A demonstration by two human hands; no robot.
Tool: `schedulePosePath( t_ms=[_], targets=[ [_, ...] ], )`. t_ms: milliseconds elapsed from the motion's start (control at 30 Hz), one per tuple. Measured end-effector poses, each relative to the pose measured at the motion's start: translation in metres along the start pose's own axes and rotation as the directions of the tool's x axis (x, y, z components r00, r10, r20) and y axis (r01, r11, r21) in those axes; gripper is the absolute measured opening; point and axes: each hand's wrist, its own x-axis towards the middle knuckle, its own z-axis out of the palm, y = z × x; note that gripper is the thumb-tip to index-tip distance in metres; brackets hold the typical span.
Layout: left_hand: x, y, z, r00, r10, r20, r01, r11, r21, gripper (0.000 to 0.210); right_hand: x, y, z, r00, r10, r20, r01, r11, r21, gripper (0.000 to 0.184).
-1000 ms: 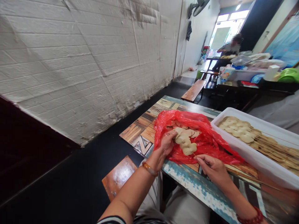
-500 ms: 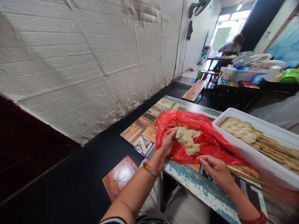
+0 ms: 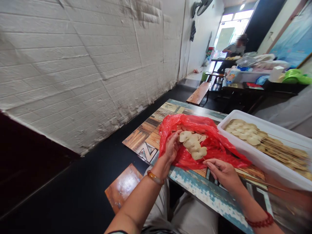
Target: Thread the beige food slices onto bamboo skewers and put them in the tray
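Note:
Several thin, pale round slices (image 3: 192, 143) are threaded in a row on a thin wooden skewer (image 3: 204, 159). My right hand (image 3: 221, 172) pinches the skewer's bare lower end between thumb and fingers. At the far upper end of the row, my left hand (image 3: 172, 147) has its curled fingers closed at the edge of a slice; its fingertips are partly hidden. Beneath both lies a spread red plastic bag (image 3: 219, 143) with loose slices (image 3: 198, 136) inside it.
A white plastic tub (image 3: 273, 126) holding filled skewers (image 3: 280, 148) stands at the right on the patterned wooden table (image 3: 138, 136). Bare skewers (image 3: 255, 182) lie in front of it. A stool (image 3: 124, 185) and bench (image 3: 199, 93) are nearby. Another person (image 3: 235, 48) sits at the back.
The whole view has shifted slightly, so things appear a little further left. My left fingers have loosened a little at the upper slice; my right hand keeps its pinch on the skewer.

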Motion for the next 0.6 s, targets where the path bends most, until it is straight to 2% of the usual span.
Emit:
schedulePosePath(
  t_ms=[133, 300, 433, 600],
  targets=[
    [-0.003, 0.0, 0.004, 0.991, -0.083, 0.108, 0.085, 0.996, -0.014, 0.033, 0.0, -0.009, -0.003, 0.996, 0.088, -0.016, -0.085, 0.984, 0.159, 0.045],
    [-0.009, -0.001, 0.006, 0.927, -0.242, 0.287, 0.243, 0.969, 0.031, 0.023, 0.004, -0.008, -0.002, 0.997, 0.078, 0.003, -0.077, 0.975, 0.21, 0.042],
    [-0.011, 0.0, 0.006, 0.901, -0.304, 0.31, 0.306, 0.951, 0.045, 0.023, 0.009, -0.002, 0.0, 0.999, -0.019, -0.045, 0.024, 0.995, 0.101, 0.038],
    [-0.008, 0.003, 0.007, 0.916, -0.293, 0.273, 0.288, 0.956, 0.058, 0.021, 0.008, -0.016, -0.006, 0.972, -0.221, -0.075, 0.202, 0.958, -0.204, 0.028]
  ],
)
